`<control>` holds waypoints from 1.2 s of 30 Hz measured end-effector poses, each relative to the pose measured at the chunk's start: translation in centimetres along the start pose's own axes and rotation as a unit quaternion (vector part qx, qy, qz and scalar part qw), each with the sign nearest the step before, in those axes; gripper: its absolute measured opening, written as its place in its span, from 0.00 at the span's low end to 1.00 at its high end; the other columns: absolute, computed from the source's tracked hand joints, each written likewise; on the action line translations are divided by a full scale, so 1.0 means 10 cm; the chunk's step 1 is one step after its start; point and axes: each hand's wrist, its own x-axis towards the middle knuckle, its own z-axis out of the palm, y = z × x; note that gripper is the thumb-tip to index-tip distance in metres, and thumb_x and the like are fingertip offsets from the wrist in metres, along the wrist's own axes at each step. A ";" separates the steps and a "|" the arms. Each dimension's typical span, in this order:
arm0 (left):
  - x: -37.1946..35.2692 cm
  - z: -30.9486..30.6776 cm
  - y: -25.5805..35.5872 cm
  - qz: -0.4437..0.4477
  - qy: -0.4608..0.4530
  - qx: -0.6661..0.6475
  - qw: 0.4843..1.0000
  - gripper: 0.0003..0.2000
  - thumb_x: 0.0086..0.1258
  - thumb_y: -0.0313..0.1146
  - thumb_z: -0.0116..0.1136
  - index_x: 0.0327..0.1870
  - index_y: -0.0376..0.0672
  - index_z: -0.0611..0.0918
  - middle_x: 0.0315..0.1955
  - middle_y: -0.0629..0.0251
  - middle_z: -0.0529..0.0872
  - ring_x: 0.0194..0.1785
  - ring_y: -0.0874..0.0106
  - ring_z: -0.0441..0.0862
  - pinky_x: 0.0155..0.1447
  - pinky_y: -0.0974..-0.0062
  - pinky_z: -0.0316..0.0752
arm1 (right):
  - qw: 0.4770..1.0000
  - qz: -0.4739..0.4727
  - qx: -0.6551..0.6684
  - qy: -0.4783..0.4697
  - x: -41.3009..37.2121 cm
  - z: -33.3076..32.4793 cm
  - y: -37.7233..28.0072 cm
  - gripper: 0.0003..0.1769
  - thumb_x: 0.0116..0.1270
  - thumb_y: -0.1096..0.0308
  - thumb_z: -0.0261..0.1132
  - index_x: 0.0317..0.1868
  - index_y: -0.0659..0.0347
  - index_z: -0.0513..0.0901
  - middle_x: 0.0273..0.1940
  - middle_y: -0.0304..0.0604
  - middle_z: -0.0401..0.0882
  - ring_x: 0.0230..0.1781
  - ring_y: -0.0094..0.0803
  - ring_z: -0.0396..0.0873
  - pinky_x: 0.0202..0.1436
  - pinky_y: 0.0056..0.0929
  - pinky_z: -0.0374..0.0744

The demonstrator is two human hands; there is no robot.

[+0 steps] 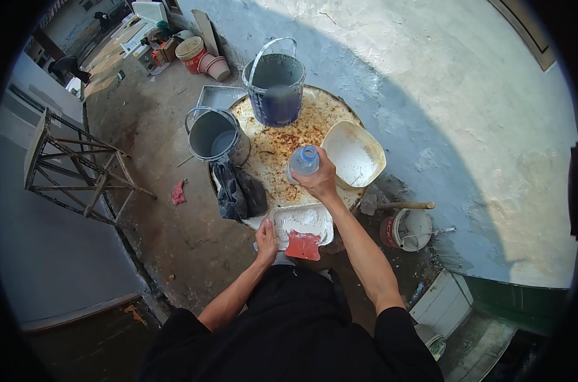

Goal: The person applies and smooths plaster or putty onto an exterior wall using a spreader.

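Note:
My right hand (321, 176) is wrapped round a clear plastic bottle (303, 162) with a bluish, uncapped neck, above the rusty round tabletop (276, 149). At the near edge, my left hand (266, 239) grips the left side of a white tray (328, 230). White powder or paste (299, 219) lies in the tray, with a red scraper (303, 246) resting at its near side. To the right of the bottle sits a cream basin (356, 155) with white material inside. A black plastic bag (239, 191) stands close to my left hand.
Two buckets, a dark blue one (276, 95) and a grey one (217, 135), stand at the table's far and left sides. A small bucket (408, 229) and a wooden handle (411, 205) are at the right by the wall. A metal frame stand (78, 169) is on the left.

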 end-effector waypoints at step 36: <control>0.25 0.36 0.11 0.001 -0.084 0.006 0.996 0.24 0.84 0.46 0.40 0.65 0.33 0.76 0.56 0.61 0.82 0.59 0.74 0.76 0.65 0.76 0.68 | 0.854 0.155 -0.298 -0.397 -1.11 -1.52 -0.22 0.40 0.36 0.58 0.79 0.50 0.66 0.72 0.40 0.62 0.82 0.43 0.61 0.81 0.49 0.50 0.81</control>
